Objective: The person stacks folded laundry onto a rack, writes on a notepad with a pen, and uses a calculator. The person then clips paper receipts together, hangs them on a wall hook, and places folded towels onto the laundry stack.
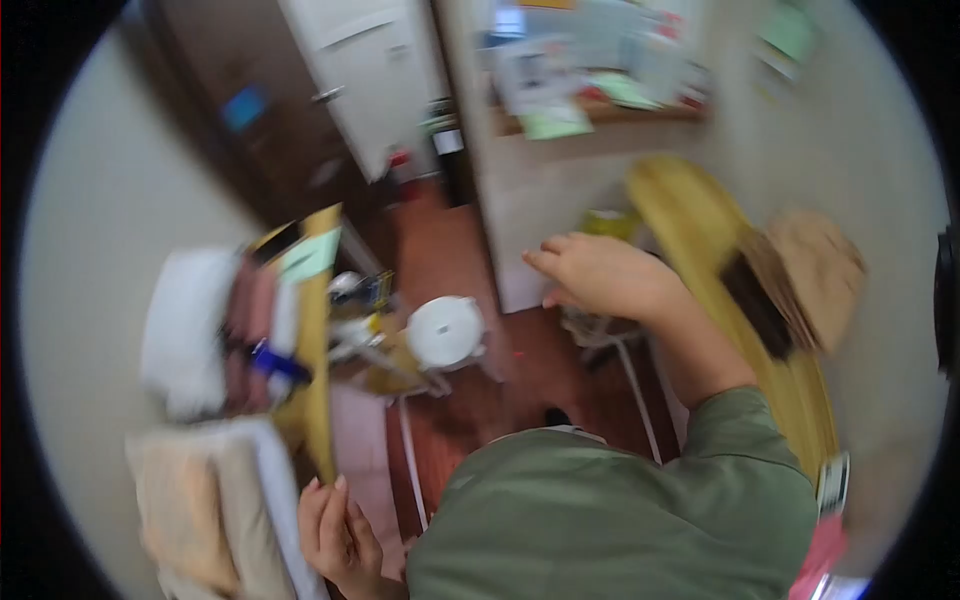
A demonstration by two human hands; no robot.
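Note:
My left hand is low in the head view, its fingers loosely curled and a little apart, with nothing seen in it. Beside it on the left lie folded beige and peach towels, near the end of a yellow wooden shelf. My right hand reaches forward at centre right, back of the hand up, thumb apart from the fingers. No held thing shows in it, and it is slightly blurred. To its right, brown paper bags rest on a curved yellow wooden shelf.
White and dusky pink folded cloths and a blue object sit on the left shelf. A round white stool stands on the reddish floor ahead. Papers crowd a ledge. A dark door and a white door are at the back.

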